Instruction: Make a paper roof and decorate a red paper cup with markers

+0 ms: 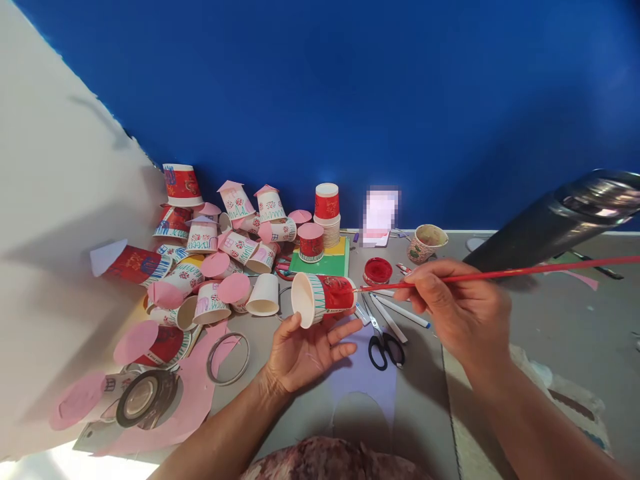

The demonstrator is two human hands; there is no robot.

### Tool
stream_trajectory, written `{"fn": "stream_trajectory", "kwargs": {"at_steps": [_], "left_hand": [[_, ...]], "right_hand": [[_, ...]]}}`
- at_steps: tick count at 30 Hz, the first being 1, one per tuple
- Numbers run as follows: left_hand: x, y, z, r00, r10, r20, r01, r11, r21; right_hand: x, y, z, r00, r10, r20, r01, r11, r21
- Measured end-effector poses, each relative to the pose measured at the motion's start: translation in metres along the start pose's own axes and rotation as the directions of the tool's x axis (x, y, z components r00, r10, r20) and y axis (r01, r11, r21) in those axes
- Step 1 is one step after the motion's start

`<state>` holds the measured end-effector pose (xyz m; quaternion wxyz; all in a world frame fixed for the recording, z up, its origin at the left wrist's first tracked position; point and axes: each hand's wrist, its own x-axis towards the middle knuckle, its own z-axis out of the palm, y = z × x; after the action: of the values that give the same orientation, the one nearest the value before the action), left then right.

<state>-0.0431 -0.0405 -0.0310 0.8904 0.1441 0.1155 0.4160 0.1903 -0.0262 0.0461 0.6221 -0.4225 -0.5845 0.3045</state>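
My left hand holds a paper cup on its side, with the cup's white mouth facing left. Red paint covers the part of the cup near its base, and green zigzag lines run around the white band near the rim. My right hand pinches a long red paintbrush; its tip meets the red side of the cup near the base. Behind the cup and a little right stands an open pot of red paint.
Decorated cups with pink paper tops crowd the left. Black-handled scissors, white markers and purple paper lie in the middle. Tape rolls are at front left. A dark bottle leans in from the right.
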Motion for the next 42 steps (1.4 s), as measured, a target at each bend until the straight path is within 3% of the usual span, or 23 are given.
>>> {"fn": "stream_trajectory", "kwargs": {"at_steps": [5, 11, 14, 20, 42], "left_hand": [[0.000, 0.000, 0.002, 1.000, 0.001, -0.013, -0.001, 0.999, -0.046], [0.001, -0.001, 0.004, 0.999, 0.032, -0.019, -0.033, 0.998, -0.044], [0.000, -0.002, 0.004, 0.998, 0.048, -0.034, -0.049, 0.998, -0.029], [0.000, -0.004, 0.003, 0.998, 0.038, -0.042, -0.040, 0.998, -0.047], [0.001, -0.005, 0.002, 0.996, 0.010, -0.083, -0.016, 0.998, -0.066]], "right_hand": [[-0.001, -0.001, -0.002, 1.000, -0.018, 0.003, 0.018, 0.999, 0.029], [-0.006, -0.004, 0.000, 0.966, -0.135, 0.219, 0.163, 0.979, -0.118], [-0.008, -0.005, 0.000, 0.947, -0.187, 0.260, 0.232, 0.961, -0.153], [-0.011, -0.004, 0.003, 0.951, -0.226, 0.209, 0.267, 0.944, -0.192], [-0.011, -0.002, 0.008, 0.992, -0.109, 0.065, 0.118, 0.980, -0.161]]}}
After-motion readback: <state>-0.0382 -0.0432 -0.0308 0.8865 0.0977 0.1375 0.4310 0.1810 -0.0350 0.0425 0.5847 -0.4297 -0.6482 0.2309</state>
